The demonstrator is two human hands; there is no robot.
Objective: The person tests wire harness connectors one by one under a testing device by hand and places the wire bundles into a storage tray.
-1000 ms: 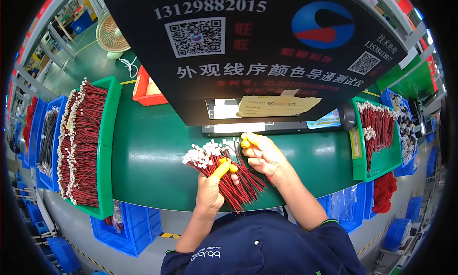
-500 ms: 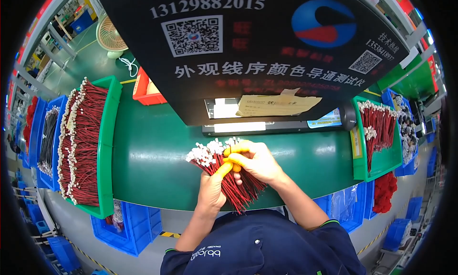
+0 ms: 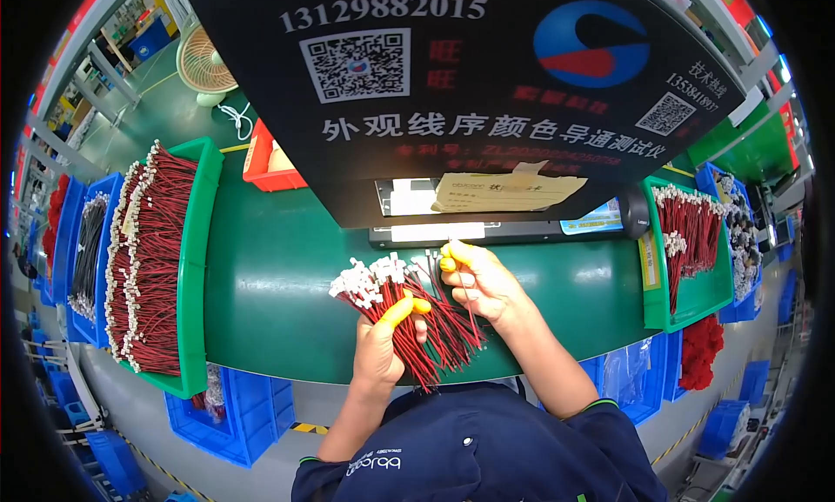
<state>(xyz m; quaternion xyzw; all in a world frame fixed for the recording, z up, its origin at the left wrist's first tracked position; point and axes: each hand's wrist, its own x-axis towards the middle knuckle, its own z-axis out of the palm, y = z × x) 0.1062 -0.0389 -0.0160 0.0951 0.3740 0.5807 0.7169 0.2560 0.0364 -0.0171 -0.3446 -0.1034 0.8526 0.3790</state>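
My left hand (image 3: 380, 345), with yellow covers on its thumb and finger, is closed round a thick bundle of red and black wire harnesses (image 3: 426, 350). Their white connectors fan out at the top left, and the wire ends hang toward my body. Several harnesses lie a little apart on the bundle's right side. To the right, my right hand (image 3: 483, 284) pinches a single wire harness (image 3: 470, 304) between yellow-covered fingertips. Its end at the fingertips is mostly hidden. The fingertips are just below the bright strip of a black testing device (image 3: 522, 230).
A large black printed panel (image 3: 487, 93) overhangs the green table (image 3: 278, 284). Green bins of harnesses stand at the left (image 3: 193, 267) and right (image 3: 704, 306). Behind the left bin sits an orange-red box (image 3: 261, 164). Blue crates (image 3: 252, 415) are below the table edge.
My right hand has moved up and right, away from the bundle, with a single harness in its fingers. My left hand still holds the bundle, shifted slightly left.
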